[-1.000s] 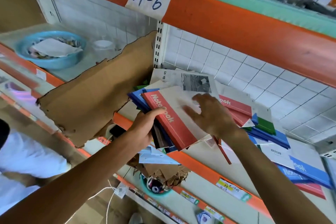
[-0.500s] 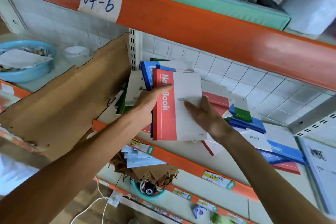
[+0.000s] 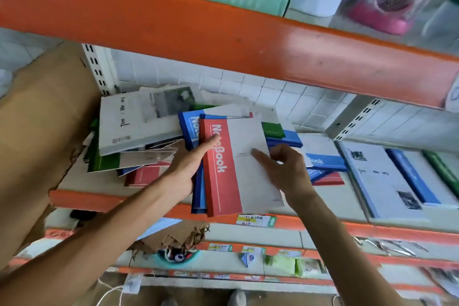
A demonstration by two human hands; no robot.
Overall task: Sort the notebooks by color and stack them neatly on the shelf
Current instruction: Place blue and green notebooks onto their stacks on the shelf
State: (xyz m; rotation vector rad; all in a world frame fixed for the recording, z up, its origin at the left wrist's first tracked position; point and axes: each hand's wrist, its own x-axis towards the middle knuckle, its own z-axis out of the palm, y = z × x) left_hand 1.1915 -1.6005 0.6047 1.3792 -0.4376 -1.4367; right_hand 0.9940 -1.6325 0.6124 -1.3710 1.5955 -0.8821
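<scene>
Left hand [image 3: 186, 169] grips a handheld stack, red notebook [image 3: 238, 169] on top, over the shelf [image 3: 104, 200] edge; right hand [image 3: 285, 169] presses its cover, fingers flat. Square edges before setting down.

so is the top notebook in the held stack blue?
No, the top notebook has a red band with a white cover; blue notebooks sit beneath it, with the left hand gripping the stack.

- Bright, even daylight fills my view, with soft shadows under the orange beam [image 3: 223, 40].
- A pale sheen glints along that beam.
- Edges bow with wide-angle distortion; the upper-right corner and bottom edge are smeared and blurred.
</scene>
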